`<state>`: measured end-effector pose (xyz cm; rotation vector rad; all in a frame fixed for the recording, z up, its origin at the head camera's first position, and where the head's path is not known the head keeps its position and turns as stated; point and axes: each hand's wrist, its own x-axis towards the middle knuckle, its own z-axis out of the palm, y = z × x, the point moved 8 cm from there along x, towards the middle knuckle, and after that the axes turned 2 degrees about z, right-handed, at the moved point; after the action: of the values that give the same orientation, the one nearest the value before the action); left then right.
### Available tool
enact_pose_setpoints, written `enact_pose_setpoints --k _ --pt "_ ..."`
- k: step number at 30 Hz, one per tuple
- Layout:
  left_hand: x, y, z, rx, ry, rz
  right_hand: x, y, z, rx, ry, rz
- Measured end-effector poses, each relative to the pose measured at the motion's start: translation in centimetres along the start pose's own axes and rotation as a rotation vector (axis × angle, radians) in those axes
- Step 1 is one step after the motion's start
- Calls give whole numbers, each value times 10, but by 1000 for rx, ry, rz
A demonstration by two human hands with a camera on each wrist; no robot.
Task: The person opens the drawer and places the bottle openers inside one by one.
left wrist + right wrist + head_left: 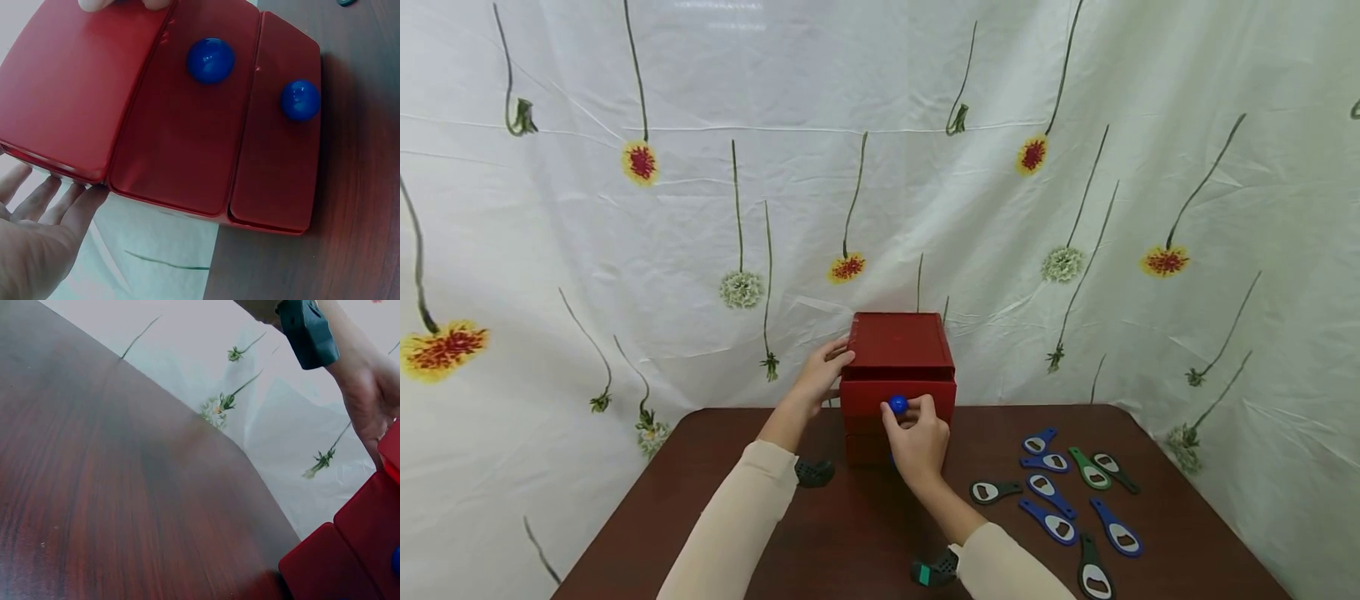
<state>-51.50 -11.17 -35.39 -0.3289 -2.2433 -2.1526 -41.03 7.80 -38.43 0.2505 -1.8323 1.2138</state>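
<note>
A red drawer box (901, 337) stands at the back middle of the table, with a top drawer (69, 81) pulled a little way out. My right hand (919, 443) pinches that drawer's round blue knob (898, 405) between thumb and fingers. Against the box's left side rests my left hand (817, 375), its fingers extended; in the left wrist view the left hand (44, 244) shows below the box edge. Two lower drawers there, a middle one (181, 137) and a bottom one (275, 162), each carry a blue knob and sit flush.
Several bottle openers with blue, green and black handles, among them a blue one (1117, 528), lie on the right of the brown table (850, 542). A flower-patterned white cloth (805, 208) hangs behind. Dark wrist devices, such as one (815, 474), sit under both wrists.
</note>
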Motion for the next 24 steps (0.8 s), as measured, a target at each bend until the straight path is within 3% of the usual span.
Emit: enact_pose_setpoints --k 24 --pt "0 -4 -4 -28 35 -14 -15 -12 -15 82 -49 -16"
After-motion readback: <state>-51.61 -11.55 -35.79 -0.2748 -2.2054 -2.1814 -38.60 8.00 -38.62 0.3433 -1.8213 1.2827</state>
